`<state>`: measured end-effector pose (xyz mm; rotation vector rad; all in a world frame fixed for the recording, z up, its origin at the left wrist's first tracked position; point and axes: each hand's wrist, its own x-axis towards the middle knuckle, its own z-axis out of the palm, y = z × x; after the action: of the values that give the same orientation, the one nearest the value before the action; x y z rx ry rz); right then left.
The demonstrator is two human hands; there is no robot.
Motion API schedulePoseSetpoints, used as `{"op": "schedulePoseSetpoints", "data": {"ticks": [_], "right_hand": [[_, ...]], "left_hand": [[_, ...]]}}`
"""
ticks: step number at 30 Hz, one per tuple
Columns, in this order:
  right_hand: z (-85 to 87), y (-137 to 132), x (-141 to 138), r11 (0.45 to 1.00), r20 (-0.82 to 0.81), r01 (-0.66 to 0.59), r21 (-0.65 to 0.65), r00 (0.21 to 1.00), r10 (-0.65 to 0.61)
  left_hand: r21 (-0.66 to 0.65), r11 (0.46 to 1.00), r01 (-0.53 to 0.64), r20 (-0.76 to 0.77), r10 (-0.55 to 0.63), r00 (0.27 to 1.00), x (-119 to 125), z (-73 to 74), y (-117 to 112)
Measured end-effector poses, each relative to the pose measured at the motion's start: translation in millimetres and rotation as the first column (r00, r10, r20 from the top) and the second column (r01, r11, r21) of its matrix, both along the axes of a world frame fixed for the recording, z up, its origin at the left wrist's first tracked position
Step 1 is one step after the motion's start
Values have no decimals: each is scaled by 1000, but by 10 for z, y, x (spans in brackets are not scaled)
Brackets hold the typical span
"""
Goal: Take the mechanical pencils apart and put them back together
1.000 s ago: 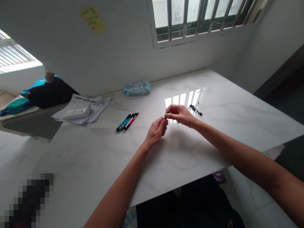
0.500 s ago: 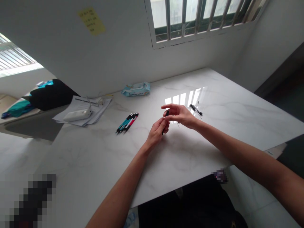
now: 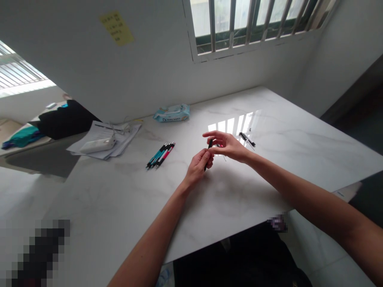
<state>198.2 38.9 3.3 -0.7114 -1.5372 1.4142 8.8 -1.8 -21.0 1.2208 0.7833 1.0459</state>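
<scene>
Above the table, left hand grips 1 black pen, right hand pinches its top (other fingers half spread). Left of it, 4 pens look finished; right of it, loose parts lie unused.

I read this as a plain workroom: white marble-look table, barred window, papers, yellow wall note.

Black pen gripped in left hand, upper end touched by right hand, above marble table. Pen bundle laid to left. Wet-wipes pack set near wall. Black pen parts laid just beyond right hand.
</scene>
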Motion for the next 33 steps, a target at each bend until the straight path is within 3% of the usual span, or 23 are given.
{"op": "schedulePoseSetpoints", "data": {"ticks": [6,11,18,25,30,33], "right_hand": [[32,-13,-4,1000,21,-14,16,1000,14],[51,-21,1,998,55,33,55,998,-36],[63,-49,-16,999,-10,-42,25,999,42],[37,-26,7,999,-15,-33,-16,999,33],[22,18,22,995,47,72,76,996,-76],[37,9,19,997,40,47,60,998,-49]], "left_hand": [[29,999,-14,-9,14,1000,-24,-17,19],[111,994,-19,-161,37,986,-37,-9,8],[186,981,-56,-285,109,952,-56,25,11],[157,985,-74,-266,114,957,-62,54,-11],[150,983,-106,-231,139,963,-58,74,-11],[133,984,-115,-206,141,968,-56,71,-2]]}}
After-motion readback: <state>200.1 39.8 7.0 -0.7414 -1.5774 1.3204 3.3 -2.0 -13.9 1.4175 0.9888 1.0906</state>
